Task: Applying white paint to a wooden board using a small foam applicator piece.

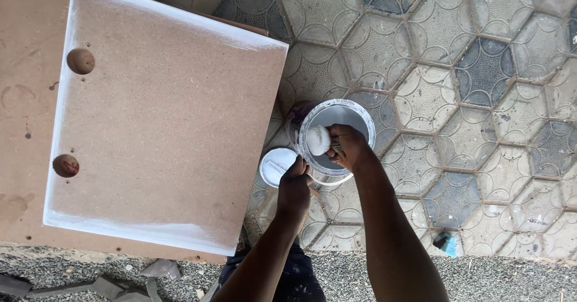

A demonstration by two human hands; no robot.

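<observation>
Down on the patterned paving tiles (481, 97) stands a round paint bucket (336, 122), its inside coated with white paint. Over its opening the right hand (347, 147) is closed around a brush (318, 140) with white, fluffy bristles. The left hand (294, 185) grips the bucket's near rim, fingers curled. Just beside lies a round white lid (276, 165). Further left, a flat brown board (162, 122) has white-painted edges and two round holes.

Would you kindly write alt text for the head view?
The right hand holds a white-loaded brush over an open paint bucket that the left hand steadies. Beside them lies a brown board with white-painted edges.
</observation>
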